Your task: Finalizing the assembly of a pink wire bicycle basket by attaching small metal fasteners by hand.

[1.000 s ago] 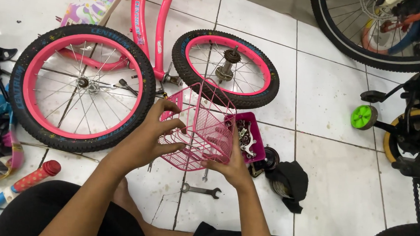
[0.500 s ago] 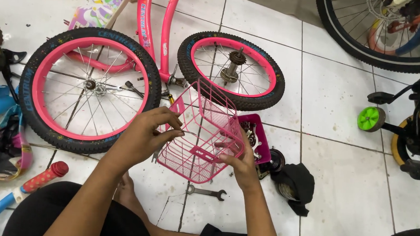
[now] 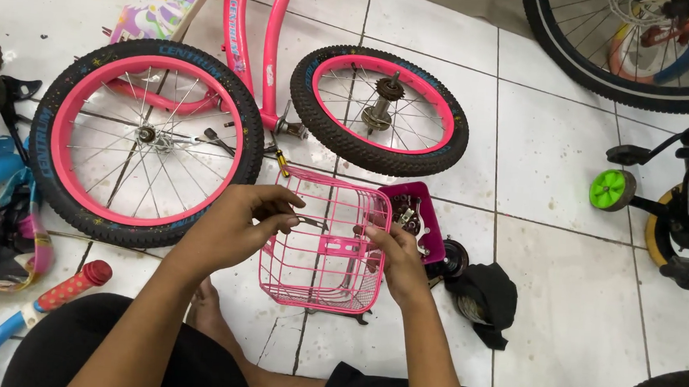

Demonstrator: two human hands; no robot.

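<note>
1. The floor (image 3: 561,175) carries everything; I sit low on it so the parts stay within reach.
2. The pink frame (image 3: 250,44) lies flat with its big wheel (image 3: 145,137) and small wheel (image 3: 381,112) on their sides, so nothing can roll.
3. The basket (image 3: 325,244) sits tilted between my hands, in front of the wheels, open side toward me so I can see into its mesh.
4. My left hand (image 3: 235,227) grips the left rim, fingers closed on the wire to steady it.
5. My right hand (image 3: 396,260) clasps the right wall, fingers clamped there.
6. A small tray (image 3: 427,218) of hardware lies just beside the basket, handy.
</note>
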